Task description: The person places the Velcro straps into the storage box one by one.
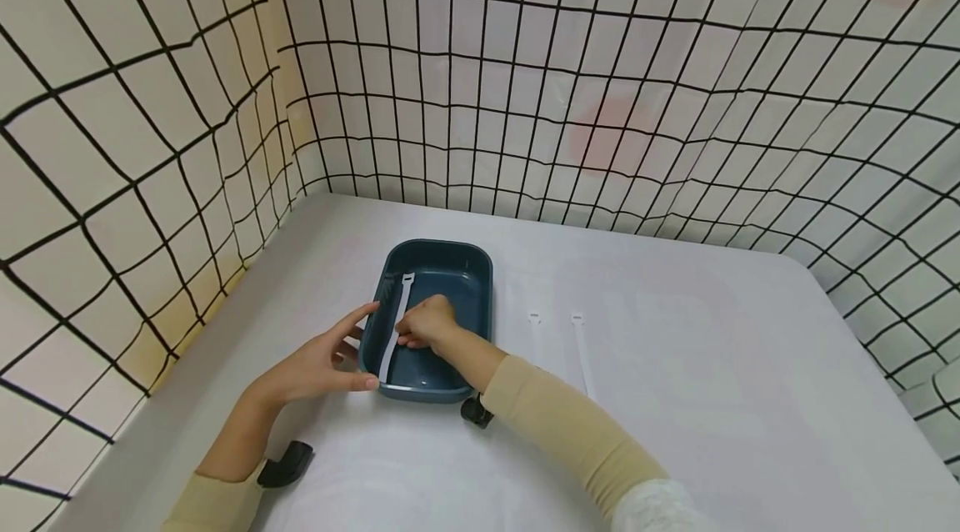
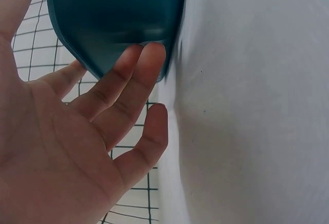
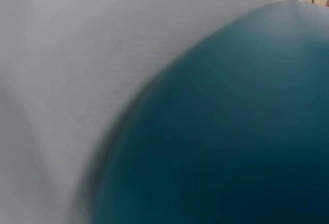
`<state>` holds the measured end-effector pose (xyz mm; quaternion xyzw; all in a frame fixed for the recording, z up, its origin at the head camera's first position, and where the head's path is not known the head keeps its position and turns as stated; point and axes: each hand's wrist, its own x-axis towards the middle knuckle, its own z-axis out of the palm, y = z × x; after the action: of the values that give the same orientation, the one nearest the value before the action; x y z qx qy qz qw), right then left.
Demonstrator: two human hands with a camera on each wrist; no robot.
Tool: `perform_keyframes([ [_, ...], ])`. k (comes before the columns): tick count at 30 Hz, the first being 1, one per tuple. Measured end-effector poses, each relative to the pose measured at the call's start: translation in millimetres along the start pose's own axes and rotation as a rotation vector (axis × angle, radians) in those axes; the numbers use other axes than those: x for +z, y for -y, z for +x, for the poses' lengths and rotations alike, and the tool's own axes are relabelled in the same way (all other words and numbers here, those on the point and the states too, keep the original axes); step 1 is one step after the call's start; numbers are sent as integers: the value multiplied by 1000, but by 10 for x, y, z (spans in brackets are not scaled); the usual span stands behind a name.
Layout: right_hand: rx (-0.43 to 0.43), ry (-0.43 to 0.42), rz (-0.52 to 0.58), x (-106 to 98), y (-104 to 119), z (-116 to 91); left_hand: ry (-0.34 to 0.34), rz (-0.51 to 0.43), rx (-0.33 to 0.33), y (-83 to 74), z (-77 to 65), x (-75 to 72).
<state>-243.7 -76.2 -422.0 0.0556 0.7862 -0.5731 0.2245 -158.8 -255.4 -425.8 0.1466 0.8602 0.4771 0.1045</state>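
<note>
A person is leaning over a white table (image 1: pixel 675 365) with a dark blue tray (image 1: pixel 476 265) on it. Nearest to us, on the tray's left, the left hand (image 1: pixel 318 361) is resting against the outside of the tray with straight, spread fingers (image 2: pixel 136 77), holding nothing, just touching the wall near the front corner. Inside the tray, the right hand (image 1: pixel 427 323) is lying with its fingers bent down onto a long white strap (image 1: pixel 397 315); it looks like it is pinching the strap, but I cannot tell for sure. The strap is lying along the tray's left side, its long way running from the front wall to the far wall, and the right hand is the nearer one. Two more white straps (image 1: pixel 581 348) are lying right of the tray. Behind the tray, a wire grid wall (image 1: pixel 525 82) is standing.
</note>
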Motion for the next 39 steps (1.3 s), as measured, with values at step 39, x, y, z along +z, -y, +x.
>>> perform_keyframes([
  [39, -131, 33, 135, -153, 20, -126, 14, -9, 3, -19, -19, 5],
])
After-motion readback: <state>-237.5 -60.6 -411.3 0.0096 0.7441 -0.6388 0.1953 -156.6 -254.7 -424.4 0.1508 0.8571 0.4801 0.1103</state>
